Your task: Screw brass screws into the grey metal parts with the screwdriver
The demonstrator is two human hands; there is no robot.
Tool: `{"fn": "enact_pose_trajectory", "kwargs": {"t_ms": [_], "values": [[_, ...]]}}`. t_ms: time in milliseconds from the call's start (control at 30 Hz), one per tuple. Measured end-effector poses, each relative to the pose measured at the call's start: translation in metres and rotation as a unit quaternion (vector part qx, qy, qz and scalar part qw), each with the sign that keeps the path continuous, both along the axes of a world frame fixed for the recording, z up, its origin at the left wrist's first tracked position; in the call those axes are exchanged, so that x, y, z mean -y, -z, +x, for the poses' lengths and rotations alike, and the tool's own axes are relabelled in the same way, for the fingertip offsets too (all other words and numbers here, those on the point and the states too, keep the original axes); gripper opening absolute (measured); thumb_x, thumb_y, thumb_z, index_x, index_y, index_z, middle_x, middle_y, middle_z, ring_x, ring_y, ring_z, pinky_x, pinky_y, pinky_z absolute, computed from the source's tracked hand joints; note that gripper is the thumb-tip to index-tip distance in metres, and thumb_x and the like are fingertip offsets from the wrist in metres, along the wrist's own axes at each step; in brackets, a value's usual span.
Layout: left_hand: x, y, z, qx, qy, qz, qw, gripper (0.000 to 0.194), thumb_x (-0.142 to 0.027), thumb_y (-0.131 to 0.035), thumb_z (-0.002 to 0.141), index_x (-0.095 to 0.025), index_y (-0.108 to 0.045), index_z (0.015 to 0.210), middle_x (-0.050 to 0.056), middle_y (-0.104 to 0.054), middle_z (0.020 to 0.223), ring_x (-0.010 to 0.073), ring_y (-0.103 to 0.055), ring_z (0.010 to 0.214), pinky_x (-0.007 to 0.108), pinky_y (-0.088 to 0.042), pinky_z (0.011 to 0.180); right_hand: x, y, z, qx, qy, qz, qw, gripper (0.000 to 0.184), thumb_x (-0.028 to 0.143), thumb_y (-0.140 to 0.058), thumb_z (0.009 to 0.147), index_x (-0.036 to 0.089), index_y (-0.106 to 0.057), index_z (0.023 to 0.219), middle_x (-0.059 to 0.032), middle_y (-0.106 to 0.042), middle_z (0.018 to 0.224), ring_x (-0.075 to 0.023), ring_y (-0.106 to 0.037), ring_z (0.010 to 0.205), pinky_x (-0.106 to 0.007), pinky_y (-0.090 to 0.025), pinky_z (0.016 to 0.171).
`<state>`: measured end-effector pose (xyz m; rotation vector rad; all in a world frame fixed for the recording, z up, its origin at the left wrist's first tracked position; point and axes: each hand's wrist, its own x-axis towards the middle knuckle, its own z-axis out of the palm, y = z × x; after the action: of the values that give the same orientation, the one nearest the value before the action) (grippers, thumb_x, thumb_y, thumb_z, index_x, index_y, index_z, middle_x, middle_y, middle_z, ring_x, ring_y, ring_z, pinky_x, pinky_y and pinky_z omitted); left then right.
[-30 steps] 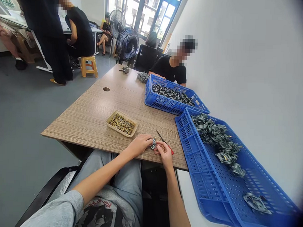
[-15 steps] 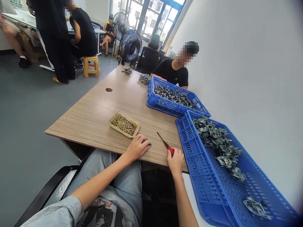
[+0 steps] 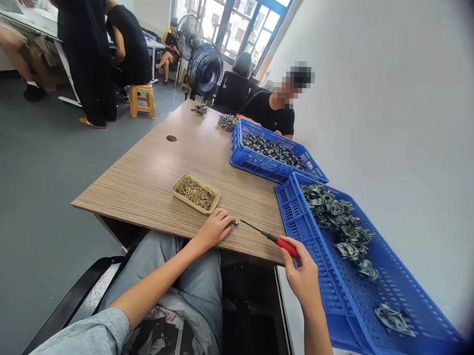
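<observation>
Moved since last look: my right hand (image 3: 299, 267) has swung out past the surface edge, carrying the screwdriver (image 3: 276, 238) with it, right beside the crate corner.
Right hand: closed around the red handle, fingers wrapped, shaft pointing back across the surface (image 3: 143, 179).
Left hand (image 3: 215, 229): curled down on the surface near its edge, covering most of a small metal part (image 3: 234, 224); I can't tell how tight the hold is.
Small metal part: just poking out past my left fingertips, with the screwdriver tip right beside it.
Brass pieces (image 3: 195, 193): piled in a shallow tray (image 3: 204, 182), just up from my left hand.
Near crate (image 3: 294, 210): blue, perforated, loaded with die-cast carburetor bodies (image 3: 339, 214).
Far crate (image 3: 253, 165): blue too, packed with dark metal parts.
Across the surface: 1 co-worker (image 3: 268, 111) in a black shirt, behind the far crate.
Behind them: 2 standing fans (image 3: 205, 69), running up toward the windows.
</observation>
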<state>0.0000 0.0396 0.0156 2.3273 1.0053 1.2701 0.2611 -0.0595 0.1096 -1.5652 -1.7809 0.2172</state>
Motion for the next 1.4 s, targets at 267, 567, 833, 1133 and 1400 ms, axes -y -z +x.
{"fn": "enact_pose_trajectory", "kwargs": {"t_ms": [267, 567, 833, 1133, 1400], "values": [[0.000, 0.001, 0.000, 0.001, 0.008, -0.006, 1.000, 0.016, -0.020, -0.058, 0.098, -0.021, -0.062, 0.113, 0.007, -0.062, 0.113, 0.0245, -0.048, 0.120, 0.043, -0.046, 0.108, 0.012, -0.018, -0.019, 0.058, -0.051, 0.005, 0.997, 0.025, 0.032, -0.050, 0.101, 0.026, -0.065, 0.121, -0.0082, -0.067, 0.117, -0.0238, -0.064, 0.109, -0.040, -0.052, 0.094], [0.001, 0.000, -0.001, 0.010, 0.005, -0.017, 1.000, 0.018, -0.018, -0.059, 0.096, -0.022, -0.062, 0.113, 0.006, -0.061, 0.113, 0.0240, -0.049, 0.119, 0.041, -0.046, 0.107, 0.008, -0.021, -0.028, 0.068, -0.068, -0.010, 0.995, 0.025, 0.031, -0.049, 0.102, 0.026, -0.063, 0.122, -0.0079, -0.066, 0.118, -0.0238, -0.063, 0.110, -0.040, -0.052, 0.093], [0.000, 0.002, -0.001, 0.007, 0.002, -0.009, 1.000, 0.016, -0.017, -0.059, 0.096, -0.022, -0.062, 0.111, 0.006, -0.061, 0.112, 0.0244, -0.049, 0.119, 0.041, -0.046, 0.107, 0.006, -0.025, -0.031, 0.107, -0.069, -0.010, 0.992, 0.027, 0.033, -0.047, 0.102, 0.025, -0.063, 0.122, -0.0088, -0.067, 0.117, -0.0241, -0.064, 0.107, -0.040, -0.052, 0.093], [0.000, 0.004, 0.001, -0.015, -0.017, 0.013, 1.000, 0.025, -0.018, -0.056, 0.097, -0.021, -0.058, 0.122, 0.007, -0.062, 0.114, 0.0253, -0.051, 0.119, 0.044, -0.048, 0.107, 0.007, -0.029, -0.035, 0.117, 0.010, -0.100, 0.988, 0.034, 0.050, -0.046, 0.100, 0.025, -0.057, 0.121, -0.0079, -0.070, 0.102, -0.0235, -0.068, 0.083, -0.036, -0.055, 0.077], [-0.001, 0.006, 0.002, -0.022, -0.025, 0.011, 0.999, 0.032, -0.018, -0.056, 0.097, -0.021, -0.056, 0.129, 0.008, -0.061, 0.112, 0.0260, -0.051, 0.120, 0.044, -0.049, 0.106, 0.007, -0.026, -0.035, 0.069, -0.013, -0.118, 0.991, 0.030, 0.050, -0.048, 0.098, 0.025, -0.052, 0.114, -0.0065, -0.068, 0.098, -0.0204, -0.066, 0.076, -0.029, -0.052, 0.062]]}}
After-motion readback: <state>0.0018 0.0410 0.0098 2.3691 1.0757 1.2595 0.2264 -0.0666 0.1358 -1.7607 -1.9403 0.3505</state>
